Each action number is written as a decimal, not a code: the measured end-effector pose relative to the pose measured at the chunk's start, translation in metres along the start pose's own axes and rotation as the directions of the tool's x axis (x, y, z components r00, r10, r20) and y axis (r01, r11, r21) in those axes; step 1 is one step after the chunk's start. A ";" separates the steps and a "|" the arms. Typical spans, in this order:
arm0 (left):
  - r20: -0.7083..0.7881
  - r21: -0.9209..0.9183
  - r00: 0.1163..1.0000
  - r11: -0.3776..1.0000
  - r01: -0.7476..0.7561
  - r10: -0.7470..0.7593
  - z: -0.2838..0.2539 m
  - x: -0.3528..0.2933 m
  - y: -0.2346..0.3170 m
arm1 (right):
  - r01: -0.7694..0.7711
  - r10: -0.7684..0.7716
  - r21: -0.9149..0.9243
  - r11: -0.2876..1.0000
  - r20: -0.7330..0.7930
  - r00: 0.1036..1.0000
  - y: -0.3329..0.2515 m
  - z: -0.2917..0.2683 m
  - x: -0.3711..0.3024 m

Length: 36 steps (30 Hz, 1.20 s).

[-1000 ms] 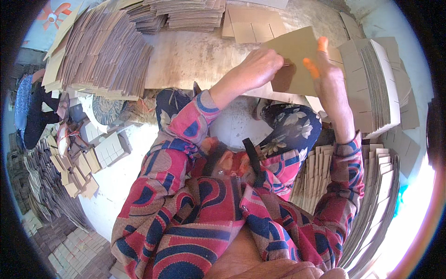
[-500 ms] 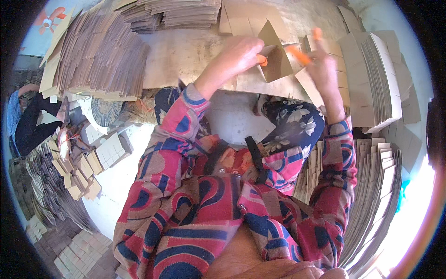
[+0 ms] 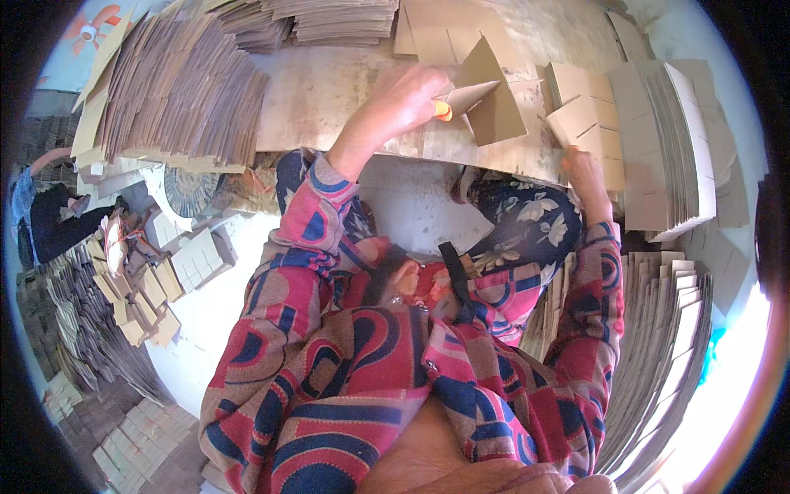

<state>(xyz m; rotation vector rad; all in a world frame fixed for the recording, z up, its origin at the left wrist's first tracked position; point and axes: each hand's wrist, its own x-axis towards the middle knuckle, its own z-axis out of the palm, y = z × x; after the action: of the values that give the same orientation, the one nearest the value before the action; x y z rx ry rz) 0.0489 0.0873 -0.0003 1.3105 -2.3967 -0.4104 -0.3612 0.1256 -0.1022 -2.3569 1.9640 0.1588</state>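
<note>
head view, upper centre: left hand (image 3: 409, 99) pinches crossed cardboard (image 3: 499, 115) while, further right, right hand (image 3: 585, 171) nips a slotted sheet (image 3: 573, 118) by its edge, best held square and steady.

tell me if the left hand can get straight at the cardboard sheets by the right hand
Probably not: the left hand holds crossed cardboard pieces, which stand between it and those cardboard sheets.

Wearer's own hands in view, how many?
2: left hand, upper centre, holding crossed cardboard pieces; right hand, further right, at the near edge of a slotted cardboard sheet. Some fingers are hidden.
</note>
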 end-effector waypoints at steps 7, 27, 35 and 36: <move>-0.160 -0.071 0.981 0.992 0.100 -0.110 -0.020 -0.039 0.006 | -0.020 0.071 0.081 0.996 -0.689 0.721 -0.023 -0.166 -0.032; -0.098 -0.228 0.991 0.971 0.069 -0.094 -0.001 -0.041 0.000 | 0.355 -0.071 0.729 0.585 -0.390 0.918 -0.166 -0.269 -0.006; -0.137 -0.228 0.989 0.973 0.019 -0.051 0.000 -0.041 0.002 | 0.281 -0.100 0.660 0.697 -0.299 0.949 -0.169 -0.271 0.003; -0.137 -0.229 0.989 0.973 0.019 -0.051 0.001 -0.042 0.000 | 0.302 -0.117 0.665 0.683 -0.308 0.944 -0.170 -0.269 0.006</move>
<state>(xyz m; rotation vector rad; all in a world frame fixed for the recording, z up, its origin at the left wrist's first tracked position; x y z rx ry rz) 0.0688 0.1233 -0.0091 1.2369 -2.1409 -0.5634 -0.1838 0.1181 0.1617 -2.0767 1.4047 -0.7976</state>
